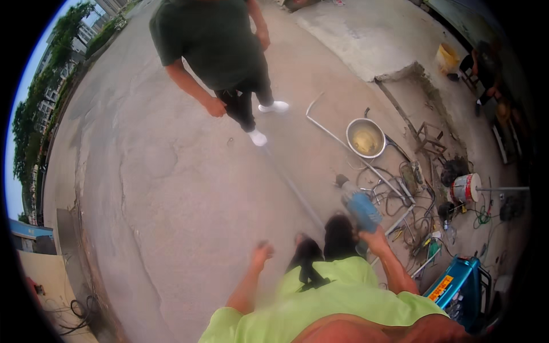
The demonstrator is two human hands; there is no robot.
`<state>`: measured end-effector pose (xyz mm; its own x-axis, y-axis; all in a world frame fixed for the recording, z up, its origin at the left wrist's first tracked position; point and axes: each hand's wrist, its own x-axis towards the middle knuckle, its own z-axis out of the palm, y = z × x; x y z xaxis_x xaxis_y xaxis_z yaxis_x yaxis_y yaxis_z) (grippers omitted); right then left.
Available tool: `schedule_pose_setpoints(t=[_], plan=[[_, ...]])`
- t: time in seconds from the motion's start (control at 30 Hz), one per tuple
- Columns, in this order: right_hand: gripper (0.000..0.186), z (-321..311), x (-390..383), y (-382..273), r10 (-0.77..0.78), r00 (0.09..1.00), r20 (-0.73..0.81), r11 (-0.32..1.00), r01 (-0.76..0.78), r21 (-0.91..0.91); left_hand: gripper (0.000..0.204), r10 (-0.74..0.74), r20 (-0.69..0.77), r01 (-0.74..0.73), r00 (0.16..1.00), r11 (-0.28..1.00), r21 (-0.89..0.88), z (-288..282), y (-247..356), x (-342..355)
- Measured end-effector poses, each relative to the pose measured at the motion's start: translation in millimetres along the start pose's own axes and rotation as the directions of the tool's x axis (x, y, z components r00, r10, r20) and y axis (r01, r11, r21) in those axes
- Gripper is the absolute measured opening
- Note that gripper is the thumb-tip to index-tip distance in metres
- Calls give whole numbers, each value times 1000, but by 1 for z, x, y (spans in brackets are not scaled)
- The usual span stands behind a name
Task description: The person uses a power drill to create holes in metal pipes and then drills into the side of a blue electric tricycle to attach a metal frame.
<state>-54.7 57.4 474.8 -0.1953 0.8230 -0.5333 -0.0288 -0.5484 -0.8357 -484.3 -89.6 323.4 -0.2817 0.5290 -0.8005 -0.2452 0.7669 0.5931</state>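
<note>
My right hand (372, 237) grips a blue power tool (362, 208) with a dark front end, held at my right side. My left hand (263, 250) hangs apart from it at my left, blurred, so its finger shape is unclear. A long grey pipe (291, 186) lies on the concrete, running from my dark-trousered legs toward the white shoes (257, 136) of a person (209, 46) in a dark green shirt, who stands facing me.
At right lie a metal basin (366, 138), bent pipe (334, 137), tangled hoses, a small metal frame (429, 137), a white-and-red bucket (464, 187) and a teal toolbox (456, 288). A yellow bucket (446, 57) stands near a seated person (486, 74). A concrete step edge (400, 74) runs behind.
</note>
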Motion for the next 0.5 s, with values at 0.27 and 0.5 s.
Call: schedule_pose_setpoints(t=[0.27, 0.5], plan=[[32, -69, -127, 128, 161, 929, -333, 982, -118, 145, 46, -240, 78, 214, 968, 944, 252, -27, -83, -9], [15, -89, -209, 193, 357, 852, -383, 905, -214, 368, 44, -327, -3, 297, 945, 854, 427, -46, -152, -49]])
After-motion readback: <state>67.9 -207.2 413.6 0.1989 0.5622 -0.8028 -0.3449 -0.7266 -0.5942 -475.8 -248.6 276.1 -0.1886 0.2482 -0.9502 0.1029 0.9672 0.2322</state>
